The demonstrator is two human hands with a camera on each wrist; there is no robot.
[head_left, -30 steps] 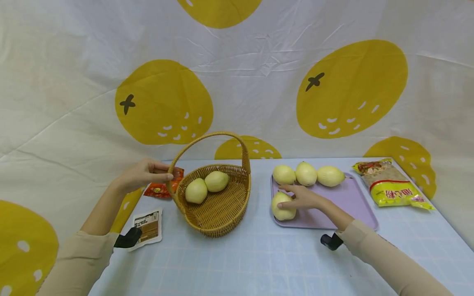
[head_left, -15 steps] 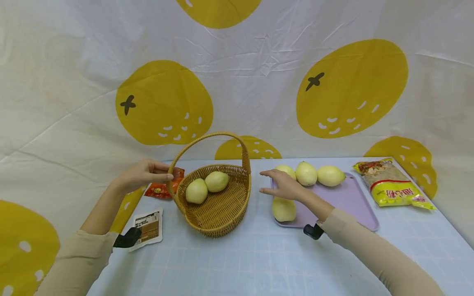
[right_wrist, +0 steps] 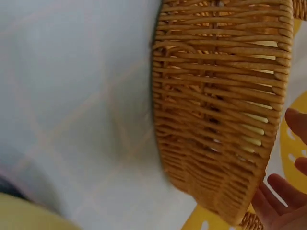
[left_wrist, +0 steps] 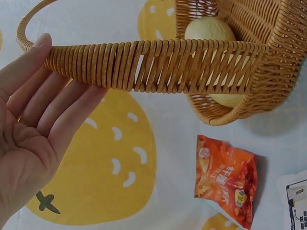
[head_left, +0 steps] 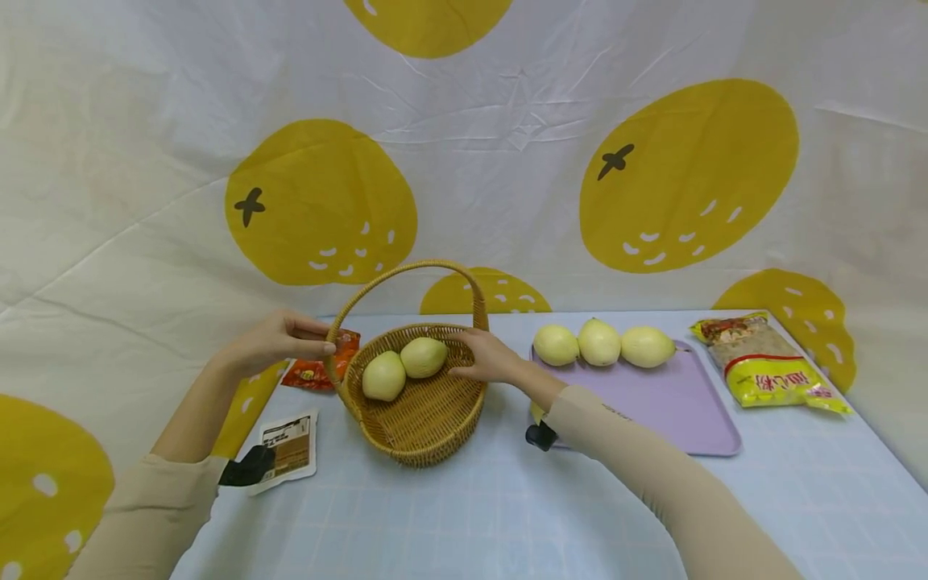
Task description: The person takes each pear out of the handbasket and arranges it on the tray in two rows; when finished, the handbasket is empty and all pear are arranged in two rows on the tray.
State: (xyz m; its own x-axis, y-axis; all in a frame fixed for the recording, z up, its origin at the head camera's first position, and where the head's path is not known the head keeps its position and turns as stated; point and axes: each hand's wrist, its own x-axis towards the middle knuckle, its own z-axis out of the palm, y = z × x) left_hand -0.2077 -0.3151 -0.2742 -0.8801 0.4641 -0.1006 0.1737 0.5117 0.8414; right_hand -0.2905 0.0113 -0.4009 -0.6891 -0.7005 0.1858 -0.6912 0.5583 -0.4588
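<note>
My left hand [head_left: 274, 342] pinches the left side of the wicker basket's handle [left_wrist: 120, 67], thumb above and fingers beneath in the left wrist view. Two pale yellow-green pears [head_left: 384, 376] [head_left: 424, 357] lie at the left inside the basket [head_left: 428, 423]. My right hand [head_left: 489, 357] reaches over the basket's right rim near the handle's foot, its fingers spread and holding nothing. In the right wrist view its fingertips show by the woven rim [right_wrist: 268, 167]. A row of three more pears [head_left: 599, 344] sits along the lilac tray's far edge; my right forearm mostly hides another pear [head_left: 536, 412].
The lilac tray [head_left: 674, 411] lies to the right of the basket. Beyond it is a yellow food packet [head_left: 776, 366]. A red packet [head_left: 319, 370] and a white-and-brown pouch [head_left: 290, 447] lie left of the basket. A fruit-print cloth [head_left: 507, 161] hangs behind the table.
My right hand has left the near pear on the tray and moved left to the basket's right rim. That pear stayed on the tray. My left hand has kept its hold.
</note>
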